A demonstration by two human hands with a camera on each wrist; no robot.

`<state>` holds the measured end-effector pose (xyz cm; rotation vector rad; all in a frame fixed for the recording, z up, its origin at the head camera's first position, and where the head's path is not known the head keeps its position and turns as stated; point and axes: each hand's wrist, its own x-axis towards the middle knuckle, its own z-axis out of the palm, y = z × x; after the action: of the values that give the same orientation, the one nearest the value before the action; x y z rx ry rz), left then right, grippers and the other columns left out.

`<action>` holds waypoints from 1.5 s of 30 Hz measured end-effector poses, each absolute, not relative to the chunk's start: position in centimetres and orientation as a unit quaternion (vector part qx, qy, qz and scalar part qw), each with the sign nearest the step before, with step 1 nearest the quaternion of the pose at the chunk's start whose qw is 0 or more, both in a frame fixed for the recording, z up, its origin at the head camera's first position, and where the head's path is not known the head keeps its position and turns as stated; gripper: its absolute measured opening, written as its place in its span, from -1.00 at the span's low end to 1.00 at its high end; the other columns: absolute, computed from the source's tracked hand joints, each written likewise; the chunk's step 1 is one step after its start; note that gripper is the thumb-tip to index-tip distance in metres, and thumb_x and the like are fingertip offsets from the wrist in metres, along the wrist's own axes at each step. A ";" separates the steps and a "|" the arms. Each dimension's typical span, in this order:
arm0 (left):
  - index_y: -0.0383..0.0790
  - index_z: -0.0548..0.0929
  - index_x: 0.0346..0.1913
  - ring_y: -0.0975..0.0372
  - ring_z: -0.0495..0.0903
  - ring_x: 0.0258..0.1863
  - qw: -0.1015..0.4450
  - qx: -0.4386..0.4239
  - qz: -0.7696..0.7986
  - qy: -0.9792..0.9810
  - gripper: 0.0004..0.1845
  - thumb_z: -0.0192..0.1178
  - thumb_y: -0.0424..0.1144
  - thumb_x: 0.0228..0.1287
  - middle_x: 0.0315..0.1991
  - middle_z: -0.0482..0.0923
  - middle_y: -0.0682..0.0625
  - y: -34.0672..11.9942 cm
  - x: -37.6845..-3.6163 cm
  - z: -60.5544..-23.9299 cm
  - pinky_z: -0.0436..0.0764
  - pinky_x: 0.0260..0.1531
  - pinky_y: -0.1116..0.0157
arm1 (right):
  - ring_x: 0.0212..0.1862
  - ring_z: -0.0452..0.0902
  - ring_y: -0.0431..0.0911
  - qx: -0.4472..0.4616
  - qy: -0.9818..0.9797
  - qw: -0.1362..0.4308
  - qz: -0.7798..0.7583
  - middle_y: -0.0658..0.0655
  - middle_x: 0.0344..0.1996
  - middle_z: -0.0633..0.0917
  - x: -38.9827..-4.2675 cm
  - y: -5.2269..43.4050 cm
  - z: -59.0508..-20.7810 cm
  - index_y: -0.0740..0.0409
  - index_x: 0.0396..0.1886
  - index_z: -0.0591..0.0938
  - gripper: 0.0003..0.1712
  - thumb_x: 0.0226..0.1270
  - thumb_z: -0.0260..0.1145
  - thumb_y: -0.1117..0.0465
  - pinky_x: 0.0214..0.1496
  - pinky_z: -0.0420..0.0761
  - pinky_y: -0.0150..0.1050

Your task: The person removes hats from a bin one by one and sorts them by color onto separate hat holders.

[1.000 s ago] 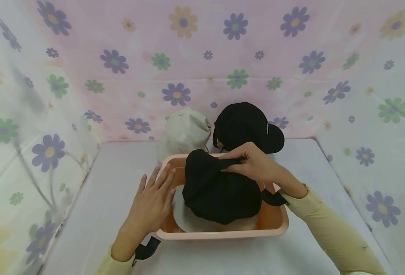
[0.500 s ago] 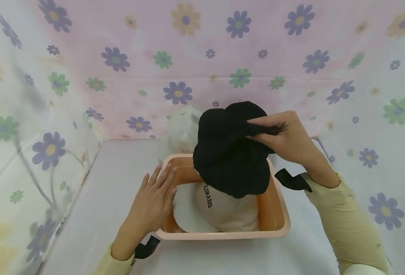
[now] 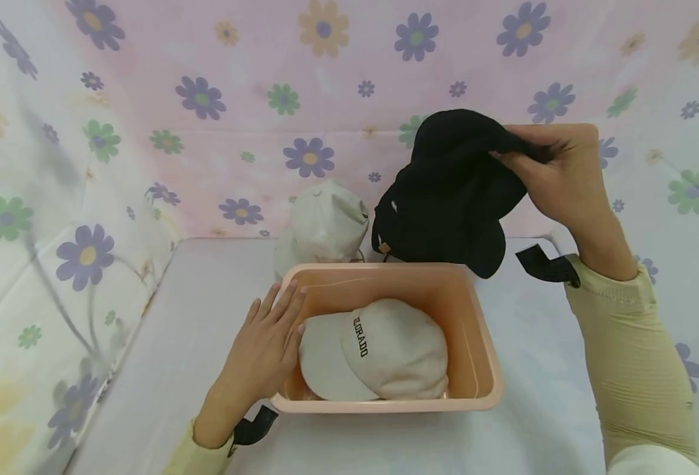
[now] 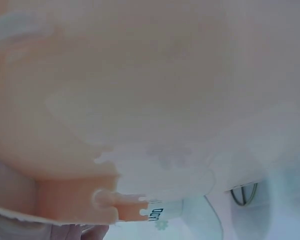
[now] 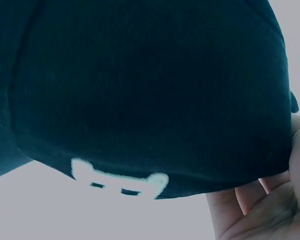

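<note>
And there it is: the right hand point(image 3: 566, 175) pinches the black cap point(image 3: 459, 145) at far right, best lifted well clear of the second cap point(image 3: 405, 237) behind, while the straight-fingered left hand point(image 3: 262, 353) rests at the orange tub's point(image 3: 385, 406) left rim.

In the head view, the lifted black cap point(image 3: 462, 171) hides most of a second black cap point(image 3: 380, 232), and where one ends and the other begins cannot be told. The peach basin point(image 3: 385, 405) covers the lower front of the off-white cap point(image 3: 329, 224). The lettering's upper end on the cream cap point(image 3: 405, 353) is unclear. The left wrist view is blurred, mostly the basin perhaps. The right wrist view's edge cuts off the right hand point(image 3: 569, 175).
</note>
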<state>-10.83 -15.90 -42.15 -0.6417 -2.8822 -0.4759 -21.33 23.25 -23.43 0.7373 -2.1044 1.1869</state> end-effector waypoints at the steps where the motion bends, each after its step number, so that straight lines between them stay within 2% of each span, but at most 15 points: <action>1: -0.22 0.21 0.58 -0.14 0.00 0.60 0.080 -0.215 -0.160 -0.960 -0.41 -0.07 -0.14 0.60 0.59 0.13 -0.16 -15.9 -10.8 -42.2 0.08 0.47 -0.28 | -0.33 0.74 -0.37 0.268 -0.799 0.296 0.450 -0.21 -0.27 0.81 -22.0 23.6 -23.6 0.38 -0.10 0.79 -0.78 0.29 0.36 0.50 -0.15 0.65 -0.52; 5: -0.23 0.23 0.57 -0.15 0.02 0.59 0.085 -0.215 -0.161 -0.959 -0.42 -0.06 -0.15 0.60 0.58 0.15 -0.17 -16.0 -10.8 -42.2 0.12 0.45 -0.29 | -0.35 0.73 -0.35 0.229 -0.815 0.247 0.471 -0.31 -0.29 0.78 -25.0 25.0 -24.8 0.34 -0.02 0.77 -0.76 0.36 0.34 0.44 -0.19 0.64 -0.54; 13: -0.21 0.21 0.58 -0.14 0.00 0.60 0.072 -0.213 -0.173 -0.959 -0.41 -0.06 -0.16 0.60 0.60 0.11 -0.16 -16.0 -10.8 -42.2 0.11 0.46 -0.28 | -0.23 0.70 -0.41 0.212 -0.830 0.168 0.487 -0.29 -0.22 0.76 -29.1 25.9 -28.0 0.38 0.06 0.73 -0.72 0.39 0.31 0.45 -0.14 0.63 -0.56; 15: -0.21 0.22 0.58 -0.15 0.00 0.59 0.074 -0.214 -0.176 -0.958 -0.41 -0.04 -0.17 0.59 0.59 0.11 -0.16 -16.0 -10.8 -42.2 0.11 0.46 -0.29 | -0.22 0.69 -0.44 0.209 -0.839 0.154 0.479 -0.23 -0.18 0.77 -29.7 25.6 -28.7 0.41 0.08 0.71 -0.71 0.41 0.30 0.44 -0.13 0.63 -0.56; 20: -0.24 0.22 0.57 -0.16 -0.01 0.59 0.075 -0.217 -0.180 -0.957 -0.42 -0.05 -0.19 0.59 0.59 0.11 -0.17 -16.1 -10.8 -42.4 0.11 0.46 -0.29 | -0.24 0.67 -0.46 0.206 -0.855 0.137 0.456 0.14 -0.02 0.79 -31.1 24.7 -30.6 0.37 0.09 0.71 -0.71 0.45 0.29 0.38 -0.17 0.64 -0.54; 22: -0.25 0.22 0.57 -0.17 -0.01 0.59 0.072 -0.217 -0.178 -0.957 -0.42 -0.05 -0.19 0.59 0.60 0.10 -0.18 -16.1 -10.8 -42.4 0.11 0.46 -0.29 | -0.26 0.67 -0.46 0.206 -0.855 0.137 0.457 0.25 -0.02 0.77 -31.5 24.4 -31.3 0.37 0.08 0.72 -0.72 0.45 0.30 0.38 -0.18 0.65 -0.53; 27: -0.24 0.18 0.59 -0.16 -0.04 0.60 0.058 -0.211 -0.173 -0.960 -0.40 -0.05 -0.18 0.59 0.61 0.06 -0.16 -16.1 -10.9 -42.4 0.09 0.47 -0.28 | -0.25 0.66 -0.47 0.200 -0.854 0.125 0.464 0.34 0.00 0.75 -32.0 23.7 -32.7 0.36 0.09 0.72 -0.72 0.44 0.31 0.37 -0.17 0.65 -0.54; 32: -0.24 0.19 0.59 -0.15 -0.05 0.61 0.053 -0.209 -0.180 -0.960 -0.40 -0.06 -0.17 0.60 0.61 0.05 -0.16 -16.1 -10.9 -42.5 0.07 0.48 -0.27 | -0.18 0.61 -0.50 0.196 -0.872 0.090 0.439 0.35 0.11 0.70 -32.2 23.5 -33.8 0.28 0.18 0.69 -0.65 0.46 0.32 0.31 -0.11 0.60 -0.57; 34: -0.23 0.19 0.59 -0.15 -0.06 0.61 0.052 -0.208 -0.182 -0.960 -0.40 -0.06 -0.17 0.60 0.62 0.05 -0.15 -16.2 -11.0 -42.5 0.06 0.48 -0.27 | -0.12 0.65 -0.40 0.198 -0.879 0.083 0.425 0.33 0.13 0.69 -32.3 23.5 -34.1 0.27 0.22 0.67 -0.62 0.46 0.32 0.28 -0.07 0.60 -0.54; 36: -0.22 0.18 0.59 -0.14 -0.06 0.61 0.051 -0.206 -0.184 -0.960 -0.40 -0.06 -0.16 0.60 0.62 0.04 -0.14 -16.2 -11.0 -42.5 0.06 0.48 -0.27 | 0.01 0.67 -0.22 0.205 -0.885 0.073 0.411 0.30 0.18 0.68 -32.4 23.6 -34.3 0.26 0.27 0.63 -0.58 0.47 0.33 0.25 0.07 0.61 -0.42; 38: -0.21 0.18 0.60 -0.14 -0.07 0.61 0.049 -0.204 -0.188 -0.960 -0.39 -0.04 -0.16 0.59 0.62 0.04 -0.14 -16.2 -11.0 -42.5 0.04 0.49 -0.27 | 0.18 0.62 -0.01 0.213 -0.890 0.056 0.399 0.28 0.26 0.62 -32.6 23.8 -34.4 0.24 0.34 0.57 -0.51 0.47 0.33 0.23 0.26 0.57 -0.22; 40: -0.21 0.17 0.60 -0.13 -0.08 0.62 0.047 -0.202 -0.191 -0.959 -0.39 -0.04 -0.16 0.59 0.62 0.04 -0.13 -16.2 -11.0 -42.6 0.04 0.49 -0.26 | 0.35 0.48 0.14 0.220 -0.896 0.034 0.385 0.27 0.37 0.53 -32.8 24.0 -34.4 0.23 0.43 0.48 -0.42 0.48 0.33 0.20 0.42 0.44 -0.02; 42: -0.22 0.18 0.59 -0.14 -0.07 0.61 0.047 -0.203 -0.195 -0.958 -0.39 -0.03 -0.16 0.59 0.62 0.04 -0.14 -16.2 -11.0 -42.6 0.05 0.49 -0.27 | 0.46 0.33 0.20 0.223 -0.901 0.003 0.371 0.27 0.47 0.40 -33.0 24.2 -34.5 0.20 0.52 0.37 -0.32 0.49 0.32 0.16 0.50 0.30 0.14; 45: -0.24 0.18 0.59 -0.15 -0.07 0.61 0.045 -0.204 -0.198 -0.958 -0.39 -0.04 -0.15 0.60 0.62 0.04 -0.15 -16.2 -11.0 -42.6 0.06 0.48 -0.28 | 0.51 0.23 0.23 0.225 -0.909 -0.036 0.349 0.25 0.56 0.25 -33.3 24.4 -34.6 0.13 0.60 0.24 -0.20 0.48 0.33 0.10 0.51 0.24 0.19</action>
<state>-11.04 -16.18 -42.63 -0.6233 -2.9250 -0.6041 -33.34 24.40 -34.64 0.7233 -2.9245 1.1214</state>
